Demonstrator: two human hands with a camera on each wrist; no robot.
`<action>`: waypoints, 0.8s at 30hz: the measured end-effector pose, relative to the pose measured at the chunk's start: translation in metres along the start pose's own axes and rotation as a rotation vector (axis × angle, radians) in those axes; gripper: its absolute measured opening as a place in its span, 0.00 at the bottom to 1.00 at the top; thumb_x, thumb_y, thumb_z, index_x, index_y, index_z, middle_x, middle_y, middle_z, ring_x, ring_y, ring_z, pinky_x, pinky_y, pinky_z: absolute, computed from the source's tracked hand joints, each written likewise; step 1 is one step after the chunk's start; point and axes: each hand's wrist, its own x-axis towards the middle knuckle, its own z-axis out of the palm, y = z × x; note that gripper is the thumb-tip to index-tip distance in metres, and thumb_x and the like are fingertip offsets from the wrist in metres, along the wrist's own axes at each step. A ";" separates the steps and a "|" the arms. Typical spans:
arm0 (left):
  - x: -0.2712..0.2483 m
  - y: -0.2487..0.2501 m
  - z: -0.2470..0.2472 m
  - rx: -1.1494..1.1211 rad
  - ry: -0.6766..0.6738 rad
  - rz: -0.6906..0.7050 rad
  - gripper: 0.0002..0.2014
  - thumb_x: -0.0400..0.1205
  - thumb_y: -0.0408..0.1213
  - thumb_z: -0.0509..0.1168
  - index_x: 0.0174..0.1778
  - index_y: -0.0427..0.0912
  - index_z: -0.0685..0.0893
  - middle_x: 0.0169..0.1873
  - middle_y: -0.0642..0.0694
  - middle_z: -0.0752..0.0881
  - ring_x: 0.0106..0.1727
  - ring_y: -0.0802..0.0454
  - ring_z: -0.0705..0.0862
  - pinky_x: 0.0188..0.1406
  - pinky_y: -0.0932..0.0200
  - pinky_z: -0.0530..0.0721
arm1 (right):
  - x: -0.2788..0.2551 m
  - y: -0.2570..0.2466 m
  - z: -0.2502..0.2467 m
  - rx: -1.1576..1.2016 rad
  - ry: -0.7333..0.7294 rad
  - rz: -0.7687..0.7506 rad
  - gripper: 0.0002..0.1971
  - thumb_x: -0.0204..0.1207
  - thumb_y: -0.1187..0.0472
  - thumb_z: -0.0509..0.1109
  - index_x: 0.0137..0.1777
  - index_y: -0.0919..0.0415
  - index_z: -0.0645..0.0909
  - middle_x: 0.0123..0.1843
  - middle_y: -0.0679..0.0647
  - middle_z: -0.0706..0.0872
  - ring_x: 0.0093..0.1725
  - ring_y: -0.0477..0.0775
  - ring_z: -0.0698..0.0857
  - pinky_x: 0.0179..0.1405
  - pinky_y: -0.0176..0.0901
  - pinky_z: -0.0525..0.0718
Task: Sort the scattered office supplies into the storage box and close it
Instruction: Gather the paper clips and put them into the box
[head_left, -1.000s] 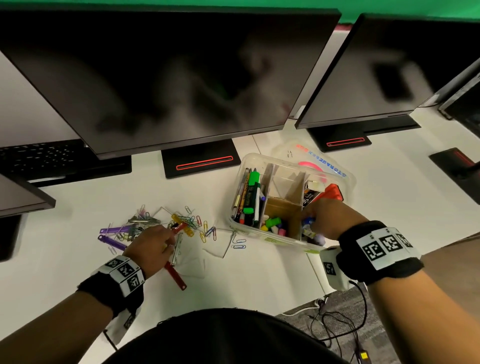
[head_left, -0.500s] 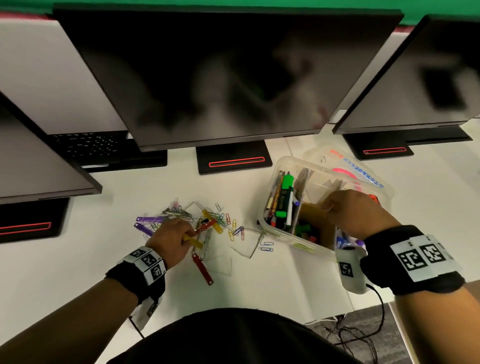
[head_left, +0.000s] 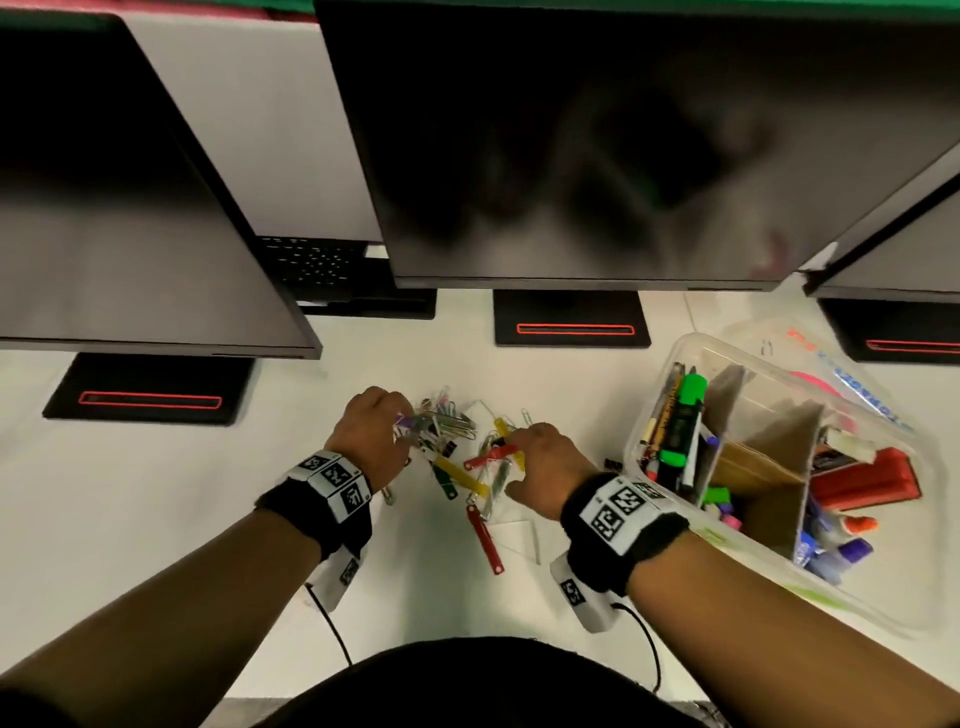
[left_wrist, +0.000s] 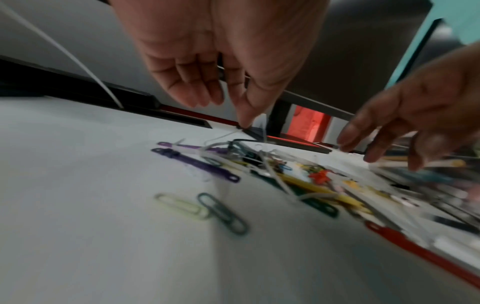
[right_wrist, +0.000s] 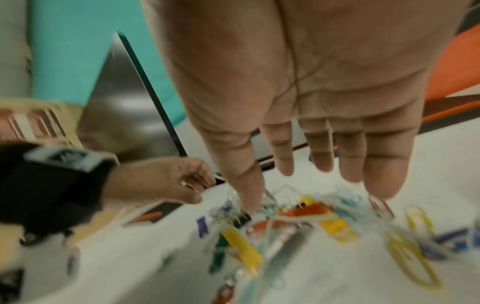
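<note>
A heap of paper clips and coloured plastic fasteners (head_left: 462, 452) lies on the white desk (head_left: 156, 519). My left hand (head_left: 379, 421) hovers at the heap's far-left side over the purple fasteners (left_wrist: 197, 162). Its fingers (left_wrist: 197, 96) are loosely curled, its thumb points down, and nothing shows in it. My right hand (head_left: 540, 457) is over the heap's right side, fingers (right_wrist: 374, 174) straight and spread, thumb tip down among the clips. The clear storage box (head_left: 691, 343) stands open at the right, holding pens, a green highlighter (head_left: 685, 426) and a red item (head_left: 862, 483).
The box lid (head_left: 852, 384) lies behind the box. Black monitor bases (head_left: 571, 317) (head_left: 150, 395) and dark screens line the back of the desk. A red fastener (head_left: 485, 540) and two loose clips (left_wrist: 207, 209) lie nearer me. A black binder clip (head_left: 613, 462) sits beside the box.
My right hand has left the box and moved left to the heap. My left hand has shifted from the heap's near side to its far-left side. The view has swung left.
</note>
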 end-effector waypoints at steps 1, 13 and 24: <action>0.003 -0.005 -0.003 0.013 -0.034 -0.055 0.20 0.76 0.34 0.66 0.65 0.45 0.76 0.67 0.45 0.74 0.71 0.44 0.71 0.71 0.53 0.72 | 0.012 0.001 0.005 -0.031 0.016 0.028 0.28 0.75 0.56 0.67 0.76 0.56 0.67 0.74 0.61 0.68 0.72 0.65 0.73 0.70 0.46 0.71; 0.014 -0.020 0.004 0.167 -0.360 -0.013 0.33 0.80 0.40 0.63 0.80 0.42 0.59 0.82 0.40 0.56 0.83 0.44 0.54 0.82 0.52 0.56 | 0.062 0.000 0.030 -0.049 0.079 0.064 0.22 0.72 0.59 0.68 0.68 0.53 0.75 0.74 0.60 0.68 0.72 0.64 0.68 0.70 0.51 0.69; 0.005 0.022 0.002 0.054 -0.104 0.415 0.12 0.80 0.33 0.59 0.56 0.41 0.84 0.55 0.42 0.83 0.60 0.44 0.81 0.60 0.54 0.79 | 0.032 0.031 0.031 -0.074 0.214 0.326 0.31 0.75 0.64 0.56 0.81 0.61 0.57 0.82 0.62 0.56 0.80 0.71 0.53 0.80 0.62 0.56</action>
